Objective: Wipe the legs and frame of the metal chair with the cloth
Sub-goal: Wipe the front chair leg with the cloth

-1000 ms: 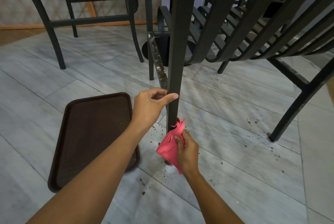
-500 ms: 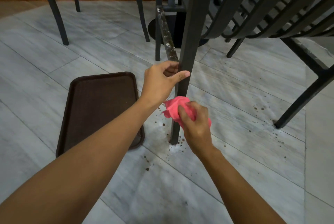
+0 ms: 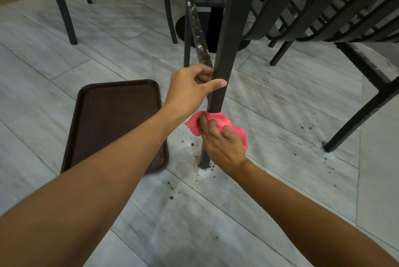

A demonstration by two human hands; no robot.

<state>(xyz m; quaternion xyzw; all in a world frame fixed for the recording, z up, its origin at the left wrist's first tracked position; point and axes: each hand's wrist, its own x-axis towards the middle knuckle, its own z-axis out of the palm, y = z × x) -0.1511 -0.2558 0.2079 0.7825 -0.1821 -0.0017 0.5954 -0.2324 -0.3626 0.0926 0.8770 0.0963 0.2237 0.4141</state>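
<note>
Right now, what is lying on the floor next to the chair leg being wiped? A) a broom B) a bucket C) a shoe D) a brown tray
D: a brown tray lies flat on the floor, left of the chair leg that the right hand wipes with the pink cloth.

right hand (image 3: 223, 146) and pink cloth (image 3: 224, 125) now wrapped around the chair leg (image 3: 224, 55) — higher than a second ago, off the foot.
</note>
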